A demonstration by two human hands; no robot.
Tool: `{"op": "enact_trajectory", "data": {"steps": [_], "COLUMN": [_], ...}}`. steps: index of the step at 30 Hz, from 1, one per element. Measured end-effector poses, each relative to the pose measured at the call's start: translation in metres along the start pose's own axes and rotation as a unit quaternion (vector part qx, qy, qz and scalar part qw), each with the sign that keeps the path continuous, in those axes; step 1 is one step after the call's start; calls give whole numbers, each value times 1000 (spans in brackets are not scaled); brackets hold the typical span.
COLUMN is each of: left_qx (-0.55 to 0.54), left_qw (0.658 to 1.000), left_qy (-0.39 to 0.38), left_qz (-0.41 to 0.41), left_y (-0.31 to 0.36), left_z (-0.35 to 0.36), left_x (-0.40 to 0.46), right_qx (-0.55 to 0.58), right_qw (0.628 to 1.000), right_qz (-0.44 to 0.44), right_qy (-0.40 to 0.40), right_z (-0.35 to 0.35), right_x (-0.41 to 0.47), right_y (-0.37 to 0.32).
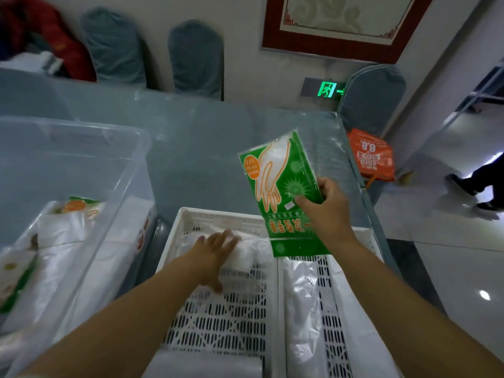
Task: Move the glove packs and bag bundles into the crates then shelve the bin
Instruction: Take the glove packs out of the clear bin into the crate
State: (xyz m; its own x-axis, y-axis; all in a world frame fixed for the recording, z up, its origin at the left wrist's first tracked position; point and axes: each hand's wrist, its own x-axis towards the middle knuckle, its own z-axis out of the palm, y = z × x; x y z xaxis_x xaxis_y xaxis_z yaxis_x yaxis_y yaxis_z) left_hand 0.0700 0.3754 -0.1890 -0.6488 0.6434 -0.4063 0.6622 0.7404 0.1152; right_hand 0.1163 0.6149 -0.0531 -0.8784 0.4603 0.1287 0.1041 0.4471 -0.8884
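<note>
My right hand [326, 207] pinches a green glove pack [283, 186] by its right edge and holds it up over the far end of the white slotted crates. My left hand [215, 249] lies with straight fingers on a white bag bundle [245, 252] at the far end of the left crate [218, 317]. The right crate [335, 309] holds a long clear bag bundle [301, 309]. A clear plastic bin [90, 170] stands to the left with more glove packs [77, 207] and bag bundles [62, 255] inside.
The blue-grey table [212, 148] runs back to covered chairs [196, 58] along the wall. An orange bag [375, 156] lies on the floor past the table's right corner. A person's legs [480, 181] stand on the shiny floor at the far right.
</note>
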Motion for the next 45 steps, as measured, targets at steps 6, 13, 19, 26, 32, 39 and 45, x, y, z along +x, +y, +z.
{"op": "enact_trajectory", "data": {"steps": [6,13,19,26,32,39,45], "left_qx": [-41,19,-28,-20,-74,-227,-155], "left_qw": [996,987,981,992,994,960,955], "left_qy": [61,152,171,99,21,132,222], "left_qz": [-54,-52,-87,-80,-75,-97,-121], "left_y": [5,12,21,29,23,23,30], "left_z": [-4,-1,12,22,27,12,6], "left_x": [3,-5,-39,-82,-96,-93,-72], "right_qx": [18,23,20,-54,-242,-337,-345], "right_qw": [1000,1000,998,974,874,826,816], "right_qz": [1,-3,-42,-98,-142,-174,-136], "right_qy": [-12,-19,-41,-199,-396,-417,-444], "right_z": [2,10,18,62,102,137,149], "right_x": [4,5,8,17,17,21,38], "right_y": [7,5,-9,-32,-28,-8,-2]}}
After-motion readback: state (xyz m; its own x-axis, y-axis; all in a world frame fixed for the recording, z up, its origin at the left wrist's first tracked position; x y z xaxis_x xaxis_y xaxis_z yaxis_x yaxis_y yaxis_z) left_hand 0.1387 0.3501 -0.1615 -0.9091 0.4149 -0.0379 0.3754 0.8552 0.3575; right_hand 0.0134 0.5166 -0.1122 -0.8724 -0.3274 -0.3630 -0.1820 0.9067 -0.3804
